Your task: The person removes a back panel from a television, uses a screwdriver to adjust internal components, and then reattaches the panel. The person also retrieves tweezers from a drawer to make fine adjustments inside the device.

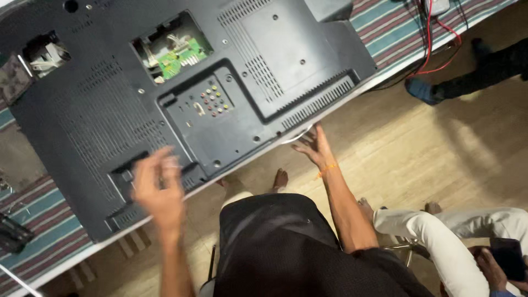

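Note:
A large flat television (pixel 110 115) lies face down on a striped cloth, its dark grey back panel up. An opening in the panel shows a green circuit board (pixel 175 55); below it is a recessed panel of coloured sockets (pixel 212 102). My left hand (pixel 158 187), blurred, hovers over the panel's near edge by a rectangular slot, fingers loosely curled, holding nothing that I can see. My right hand (pixel 313 147) is spread open at the television's near edge, fingertips close to the rim, with an orange thread on the wrist.
The striped cloth (pixel 44 231) covers the table. Red and black wires (pixel 434 38) hang off the far right edge. A seated person in white trousers (pixel 440 236) holds a dark phone (pixel 509 256) at right. Another person's foot (pixel 423 91) stands on the wooden floor.

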